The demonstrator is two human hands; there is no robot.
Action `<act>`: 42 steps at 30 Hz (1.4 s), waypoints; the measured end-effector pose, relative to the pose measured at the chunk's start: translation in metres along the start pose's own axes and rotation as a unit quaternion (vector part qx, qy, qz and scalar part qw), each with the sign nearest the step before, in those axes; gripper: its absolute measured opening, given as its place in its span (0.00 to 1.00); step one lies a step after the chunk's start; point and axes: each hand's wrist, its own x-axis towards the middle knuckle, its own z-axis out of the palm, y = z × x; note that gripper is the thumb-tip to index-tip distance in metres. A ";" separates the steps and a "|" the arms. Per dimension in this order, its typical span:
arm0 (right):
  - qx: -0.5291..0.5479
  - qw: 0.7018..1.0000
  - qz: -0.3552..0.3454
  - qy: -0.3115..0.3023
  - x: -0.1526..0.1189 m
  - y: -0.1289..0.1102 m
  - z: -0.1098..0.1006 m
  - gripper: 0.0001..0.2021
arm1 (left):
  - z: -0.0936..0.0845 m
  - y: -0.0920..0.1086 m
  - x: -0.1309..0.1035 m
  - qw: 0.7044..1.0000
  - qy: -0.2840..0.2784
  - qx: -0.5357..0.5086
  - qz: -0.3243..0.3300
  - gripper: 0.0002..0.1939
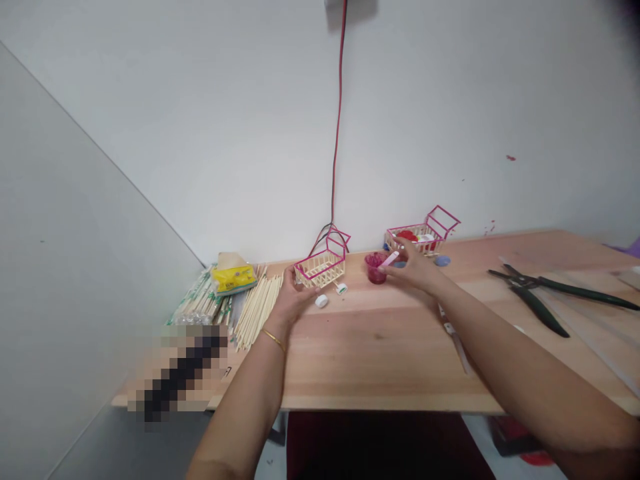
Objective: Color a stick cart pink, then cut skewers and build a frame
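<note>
My left hand [294, 298] is closed on the near left end of a small stick-built cart [323, 270], whose top rim and handle are magenta. White bottle-cap wheels [321, 302] show under its basket. To the right, my right hand [414, 268] pinches a pale pink brush-like handle [389, 260]. The lower end of that handle is at a clear cup [376, 272] of magenta paint; its tip is hidden. Behind my right hand stands a second cart [420, 239] with magenta edges, holding red and white things, with a blue wheel [442, 261] below it.
Loose wooden sticks [257, 310], bagged sticks [195, 300] and a yellow tissue pack [233, 279] lie at the left. Green-handled shears [543, 293] rest on the right of the wooden table [370, 367]. A red and black cable [339, 133] hangs down the wall behind.
</note>
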 end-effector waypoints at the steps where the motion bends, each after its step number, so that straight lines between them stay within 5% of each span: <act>1: 0.001 1.000 0.000 -0.005 -0.002 -0.003 0.001 0.46 | -0.001 0.000 0.000 1.000 -0.001 0.015 -0.011 0.36; 16: -0.003 1.000 -0.022 -0.019 -0.001 -0.001 0.010 0.41 | -0.015 -0.010 0.002 0.995 0.005 0.033 -0.096 0.60; 26: 0.002 0.999 0.010 -0.050 -0.007 -0.023 -0.004 0.39 | -0.022 -0.011 0.001 0.983 0.004 0.161 -0.092 0.44; 32: 0.040 0.986 -0.016 -0.163 -0.013 -0.029 -0.014 0.41 | -0.021 -0.009 0.002 0.974 -0.001 0.210 -0.089 0.38; 38: 0.145 0.932 -0.036 -0.330 -0.023 -0.037 -0.003 0.42 | -0.022 -0.015 0.004 0.978 0.004 0.195 -0.075 0.37; 42: 0.173 0.910 -0.040 -0.375 -0.027 -0.042 0.002 0.42 | -0.021 -0.016 0.004 0.976 0.016 0.203 -0.074 0.39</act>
